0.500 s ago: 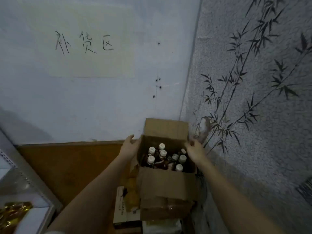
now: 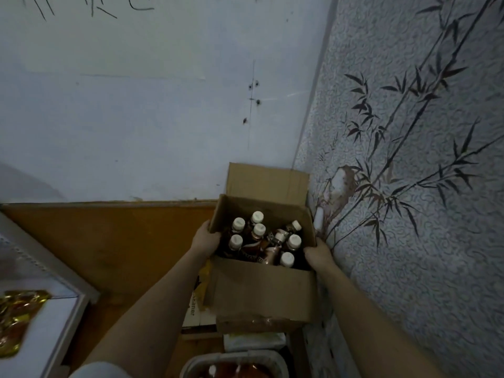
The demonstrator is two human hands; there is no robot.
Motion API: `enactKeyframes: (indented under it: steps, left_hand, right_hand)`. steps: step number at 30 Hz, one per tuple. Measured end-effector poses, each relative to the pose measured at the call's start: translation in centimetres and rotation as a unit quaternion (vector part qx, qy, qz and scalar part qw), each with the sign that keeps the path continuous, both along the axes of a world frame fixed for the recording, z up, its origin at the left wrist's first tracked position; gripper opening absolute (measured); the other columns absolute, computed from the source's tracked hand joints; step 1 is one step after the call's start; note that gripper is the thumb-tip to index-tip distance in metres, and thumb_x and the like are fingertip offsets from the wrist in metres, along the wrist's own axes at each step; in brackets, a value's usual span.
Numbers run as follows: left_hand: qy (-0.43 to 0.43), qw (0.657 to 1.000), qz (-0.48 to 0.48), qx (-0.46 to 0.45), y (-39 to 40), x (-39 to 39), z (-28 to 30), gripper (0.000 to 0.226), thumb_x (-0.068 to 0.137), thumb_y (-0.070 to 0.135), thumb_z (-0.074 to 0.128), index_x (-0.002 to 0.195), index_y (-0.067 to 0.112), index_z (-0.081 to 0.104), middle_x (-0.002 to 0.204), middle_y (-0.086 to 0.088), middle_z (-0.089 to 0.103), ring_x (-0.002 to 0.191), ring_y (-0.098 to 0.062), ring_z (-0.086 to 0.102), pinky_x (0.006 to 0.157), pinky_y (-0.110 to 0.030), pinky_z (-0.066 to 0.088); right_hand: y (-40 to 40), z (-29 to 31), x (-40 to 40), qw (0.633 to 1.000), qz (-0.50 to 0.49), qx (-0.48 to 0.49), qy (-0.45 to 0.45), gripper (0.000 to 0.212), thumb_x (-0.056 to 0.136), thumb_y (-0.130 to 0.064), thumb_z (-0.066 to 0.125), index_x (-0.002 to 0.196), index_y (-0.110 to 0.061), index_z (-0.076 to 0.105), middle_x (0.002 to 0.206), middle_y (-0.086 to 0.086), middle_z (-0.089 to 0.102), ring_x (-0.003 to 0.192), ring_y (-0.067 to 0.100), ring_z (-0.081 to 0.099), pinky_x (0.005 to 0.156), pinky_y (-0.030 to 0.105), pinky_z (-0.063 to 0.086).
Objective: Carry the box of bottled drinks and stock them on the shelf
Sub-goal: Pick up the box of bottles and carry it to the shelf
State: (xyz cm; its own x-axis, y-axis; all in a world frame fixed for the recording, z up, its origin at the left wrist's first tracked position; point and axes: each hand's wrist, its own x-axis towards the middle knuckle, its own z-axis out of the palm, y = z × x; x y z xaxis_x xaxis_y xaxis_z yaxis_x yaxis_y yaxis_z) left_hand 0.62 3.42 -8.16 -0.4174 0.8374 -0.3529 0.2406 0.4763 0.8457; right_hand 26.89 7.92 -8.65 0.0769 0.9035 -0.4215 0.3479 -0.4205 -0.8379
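An open brown cardboard box [image 2: 261, 293] stands in the room's corner, its back flap upright against the wall. Inside are several dark bottled drinks [image 2: 261, 241] with white caps; some stand, one or two lean. My left hand [image 2: 206, 240] grips the box's left wall at the rim, fingers curled over the edge. My right hand [image 2: 319, 255] grips the right wall at the near corner. The box's underside is hidden, so I cannot tell whether it rests on what lies beneath.
A white shelf [image 2: 49, 309] with gold packets [image 2: 16, 317] sits at the lower left. Under the box lie a smaller printed carton [image 2: 195, 309] and a white basket [image 2: 234, 362]. Blue wall ahead, bamboo-patterned wall [image 2: 409, 186] close on the right, brown board [image 2: 109, 246] behind.
Both hands have slid from beside the box onto its side walls and closed on them. The view has tilted down and come closer to the box.
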Motion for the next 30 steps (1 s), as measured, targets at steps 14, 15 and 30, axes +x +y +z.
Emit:
enactKeyframes:
  steps: [14,15,30]
  left_hand:
    - [-0.097,0.992,0.083,0.021,-3.8,-0.6,-0.6,0.035,0.103,0.013,0.036,0.134,0.017,0.053,0.116,-0.006,0.062,0.095,-0.022,0.058,0.08,-0.039,0.049]
    - [-0.106,0.99,0.094,0.022,-5.0,-0.6,-0.4,0.035,0.103,0.013,0.036,0.135,0.016,0.052,0.119,-0.008,0.062,0.098,-0.024,0.059,0.083,-0.041,0.05]
    - [-0.14,0.943,0.286,0.097,-32.0,-9.4,1.4,0.038,0.103,0.014,0.036,0.138,0.017,0.049,0.117,-0.012,0.064,0.098,-0.027,0.064,0.075,-0.037,0.055]
  right_hand:
    - [-1.3,-1.5,0.4,0.987,-0.046,0.046,0.149,0.033,0.092,0.002,0.048,0.101,-0.02,0.072,0.096,0.005,0.072,0.086,0.02,0.068,0.071,0.029,0.055]
    - [-1.7,-1.1,0.3,0.988,-0.034,0.047,0.142,0.038,0.09,0.005,0.048,0.094,-0.025,0.072,0.095,0.005,0.072,0.086,0.02,0.067,0.074,0.031,0.055]
    - [-19.3,4.3,-12.4,0.979,0.169,0.078,0.085,0.042,0.089,0.008,0.044,0.112,-0.018,0.069,0.087,-0.001,0.066,0.087,0.019,0.062,0.087,0.042,0.055]
